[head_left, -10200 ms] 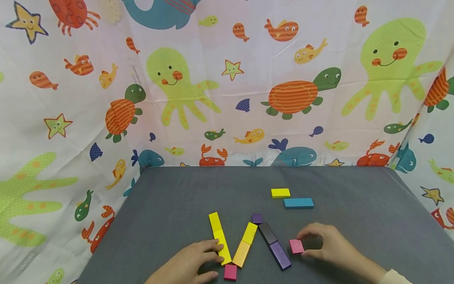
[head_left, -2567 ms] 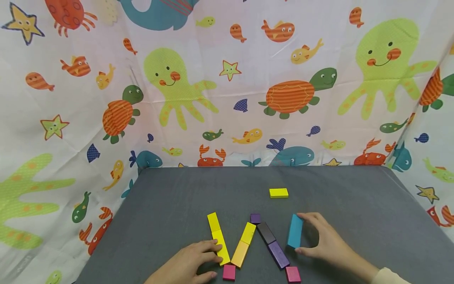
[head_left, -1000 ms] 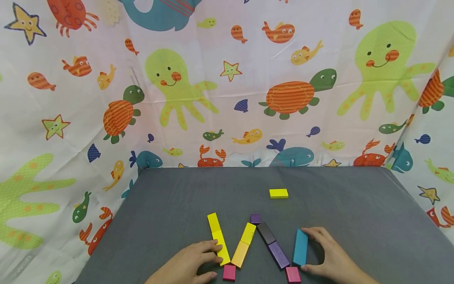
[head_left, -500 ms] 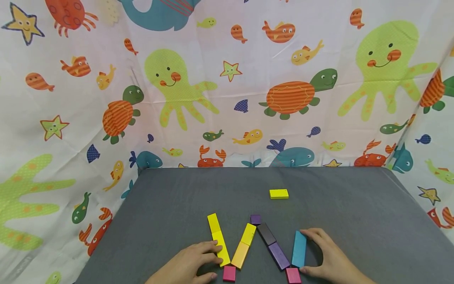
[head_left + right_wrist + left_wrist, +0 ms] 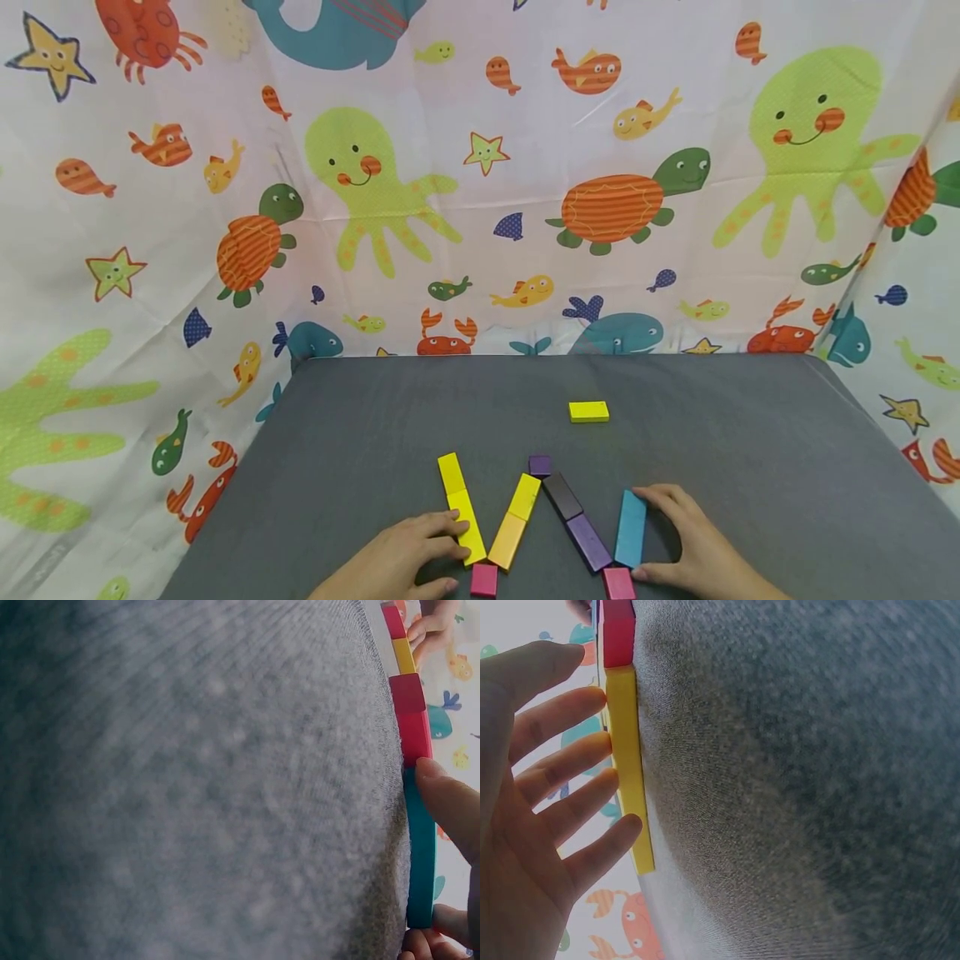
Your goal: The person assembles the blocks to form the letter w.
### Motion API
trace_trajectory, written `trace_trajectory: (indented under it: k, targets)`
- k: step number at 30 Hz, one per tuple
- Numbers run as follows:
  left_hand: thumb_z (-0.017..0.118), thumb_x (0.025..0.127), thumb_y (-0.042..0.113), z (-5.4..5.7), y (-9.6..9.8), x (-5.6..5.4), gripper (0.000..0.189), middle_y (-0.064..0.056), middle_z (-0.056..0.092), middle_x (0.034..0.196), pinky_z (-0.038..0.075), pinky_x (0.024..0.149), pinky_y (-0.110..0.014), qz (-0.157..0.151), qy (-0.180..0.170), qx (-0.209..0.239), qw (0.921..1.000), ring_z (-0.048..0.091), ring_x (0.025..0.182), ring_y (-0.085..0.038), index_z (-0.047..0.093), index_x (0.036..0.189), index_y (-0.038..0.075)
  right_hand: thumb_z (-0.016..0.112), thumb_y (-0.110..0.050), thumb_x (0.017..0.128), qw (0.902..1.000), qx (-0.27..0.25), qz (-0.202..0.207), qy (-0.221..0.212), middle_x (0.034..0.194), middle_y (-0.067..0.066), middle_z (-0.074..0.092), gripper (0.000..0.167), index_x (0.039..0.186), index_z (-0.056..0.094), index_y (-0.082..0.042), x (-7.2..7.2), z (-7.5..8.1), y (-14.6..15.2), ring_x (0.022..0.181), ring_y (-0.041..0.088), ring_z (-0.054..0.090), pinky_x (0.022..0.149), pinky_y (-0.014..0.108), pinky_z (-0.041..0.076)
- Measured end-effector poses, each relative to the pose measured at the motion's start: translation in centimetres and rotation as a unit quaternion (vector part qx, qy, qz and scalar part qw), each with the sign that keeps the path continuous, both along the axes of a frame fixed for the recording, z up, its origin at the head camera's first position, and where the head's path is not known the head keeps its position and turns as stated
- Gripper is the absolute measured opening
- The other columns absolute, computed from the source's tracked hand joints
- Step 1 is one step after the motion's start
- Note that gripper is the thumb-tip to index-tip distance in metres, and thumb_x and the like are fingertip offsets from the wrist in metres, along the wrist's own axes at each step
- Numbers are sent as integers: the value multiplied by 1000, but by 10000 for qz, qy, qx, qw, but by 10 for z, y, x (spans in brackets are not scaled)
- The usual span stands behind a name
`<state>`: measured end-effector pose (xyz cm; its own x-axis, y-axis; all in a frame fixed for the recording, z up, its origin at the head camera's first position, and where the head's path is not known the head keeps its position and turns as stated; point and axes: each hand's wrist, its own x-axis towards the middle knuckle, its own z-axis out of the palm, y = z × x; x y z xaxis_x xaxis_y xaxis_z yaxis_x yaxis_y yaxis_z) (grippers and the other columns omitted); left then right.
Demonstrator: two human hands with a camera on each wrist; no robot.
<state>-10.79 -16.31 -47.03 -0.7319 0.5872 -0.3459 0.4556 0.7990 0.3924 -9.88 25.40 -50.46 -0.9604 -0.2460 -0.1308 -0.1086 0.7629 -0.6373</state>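
My right hand (image 5: pixel 693 542) pinches a blue block (image 5: pixel 631 529) lengthwise, index finger at its far end and thumb at its near end. The blue block lies slanted, its near end against a pink block (image 5: pixel 618 583). Left of it runs a slanted row: a purple block (image 5: pixel 588 542), a dark block (image 5: pixel 562 497) and a small purple block (image 5: pixel 540 466). My left hand (image 5: pixel 408 550) rests its spread fingertips on a long yellow block (image 5: pixel 626 765). Another yellow block (image 5: pixel 452 472) continues that line. An orange-yellow block (image 5: pixel 507 540) and a yellow block (image 5: pixel 524 497) form the opposite slant, above a second pink block (image 5: pixel 484 580).
A loose yellow block (image 5: pixel 588 412) lies farther back on the grey cloth-covered table (image 5: pixel 390 408). Behind and at both sides hangs a white curtain (image 5: pixel 495 108) printed with sea animals.
Earlier my right hand set the pink block at the purple row's near end, then brought the blue block from the back. Lately the blue block has shifted slightly left; my left hand stayed put.
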Motion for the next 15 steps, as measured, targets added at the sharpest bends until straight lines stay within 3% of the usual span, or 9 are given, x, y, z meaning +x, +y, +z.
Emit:
trace_trajectory:
  k: [15]
  targets:
    - [63, 89, 57, 1, 0, 0, 37, 21, 51, 145, 52, 106, -46, 1, 4, -14, 10000, 51, 135, -13, 61, 125, 45, 87, -57, 60, 10000, 4, -43, -24, 135, 13, 48, 98, 139, 49, -16, -1, -4, 1, 123, 32, 50, 96, 64, 50]
